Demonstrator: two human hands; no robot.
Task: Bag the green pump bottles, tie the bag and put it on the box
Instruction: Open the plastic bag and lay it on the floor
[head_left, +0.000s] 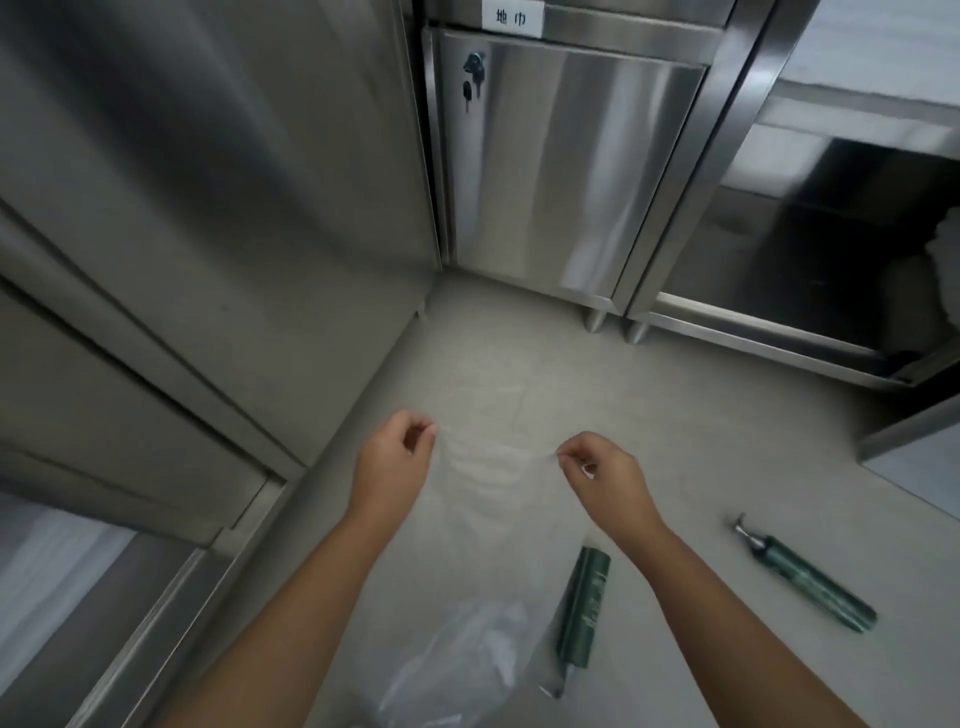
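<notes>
A thin clear plastic bag (488, 431) hangs stretched between my two hands over the grey floor. My left hand (397, 457) pinches its left edge and my right hand (605, 473) pinches its right edge. One green pump bottle (584, 605) lies on the floor below my right forearm, its lower end inside or under crumpled clear plastic (457, 660). A second green pump bottle (808, 574) lies farther right, pump head pointing up-left, apart from both hands.
Stainless steel cabinets surround the floor: a tall panel (208, 234) on the left, a locked door (561, 156) with a white label ahead, and an open shelf unit (810, 244) on the right. Cabinet feet (595, 319) stand on the floor ahead.
</notes>
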